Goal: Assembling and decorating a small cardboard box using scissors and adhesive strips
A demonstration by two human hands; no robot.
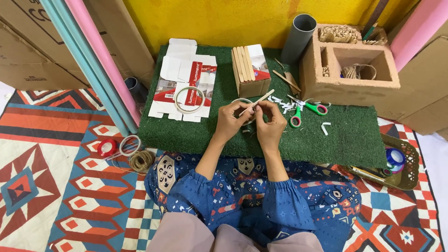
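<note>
My left hand and my right hand meet over the green grass mat. Both pinch a flat wooden craft stick that slants up to the right. A roll of tape lies on the mat just beyond my fingers, partly hidden by them. A small box with several wooden sticks stuck along its side stands right behind. Small white paper scraps lie beside my right hand.
Red-and-green scissors lie right of my hands. A flattened carton with a tape ring is at the left. A grey tube and a brown compartment box stand at the back. A basket sits right; twine and tape rolls left.
</note>
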